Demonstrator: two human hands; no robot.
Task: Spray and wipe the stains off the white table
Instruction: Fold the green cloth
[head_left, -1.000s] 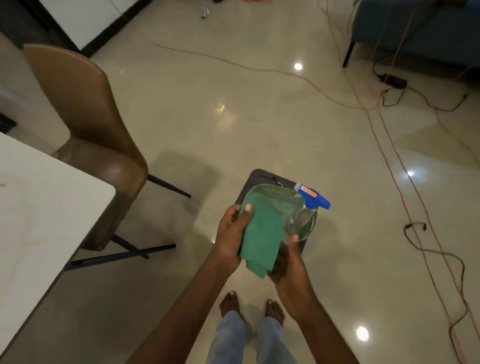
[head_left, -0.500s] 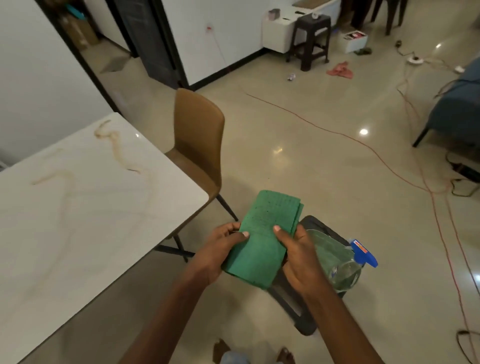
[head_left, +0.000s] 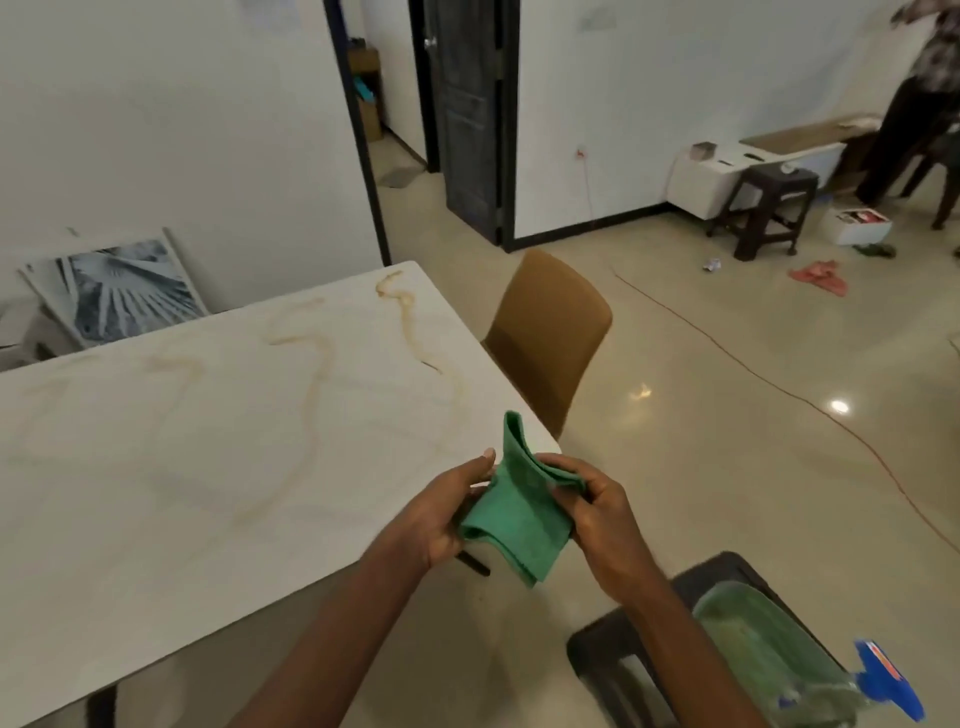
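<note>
We see both forearms reaching forward from the bottom of the view, the hands meeting just off the near corner of the white worktop (head_left: 156, 467). The left hand (head_left: 447, 512) grips the green cloth (head_left: 519, 509) from the left, thumb raised along its edge and fingers curled underneath. The right hand (head_left: 597, 512) pinches the cloth's upper right fold, fingers bent over it. Between them the cloth is folded into layers — one end stands up in a narrow peak, the lower corner hangs down below the hands.

The worktop carries long, thin brownish stains (head_left: 410, 322) that loop across its surface, the darkest running along its far right edge. A brown chair (head_left: 550, 338) stands just beside that edge.

At the lower right, the spray bottle (head_left: 779, 660) — clear with a greenish tint and a blue trigger head — lies on a dark stool (head_left: 623, 654), well apart from both hands.
</note>
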